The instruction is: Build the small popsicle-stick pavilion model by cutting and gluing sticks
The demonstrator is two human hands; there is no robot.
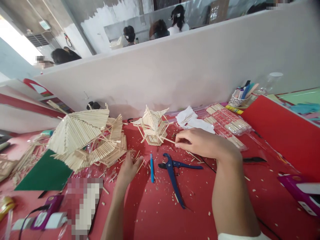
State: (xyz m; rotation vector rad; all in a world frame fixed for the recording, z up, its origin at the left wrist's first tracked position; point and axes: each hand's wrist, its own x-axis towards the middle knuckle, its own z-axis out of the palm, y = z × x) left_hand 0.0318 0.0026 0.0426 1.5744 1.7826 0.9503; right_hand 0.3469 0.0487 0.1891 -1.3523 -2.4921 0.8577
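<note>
My right hand [193,141] pinches a thin wooden stick [169,140] between thumb and fingers. The stick's far end meets the lower right side of a small wooden-stick pavilion model [152,128] with a pointed roof. My left hand [130,166] rests low over the table, thumb and forefinger apart, among loose stick pieces [140,166]. Just left of it stands a larger pavilion model [78,133] with a broad stick roof. Between my hands lie a blue pen-like tool [152,168] and blue-handled cutters [172,170] with their handles spread.
Bundles of wrapped sticks [227,121] and white tissue [192,120] lie at the back right, near a pen cup [238,99]. A black-handled tool [255,160] is farther right. A green sheet [45,173] and purple power strip [47,213] lie left. A low partition [175,70] closes the back.
</note>
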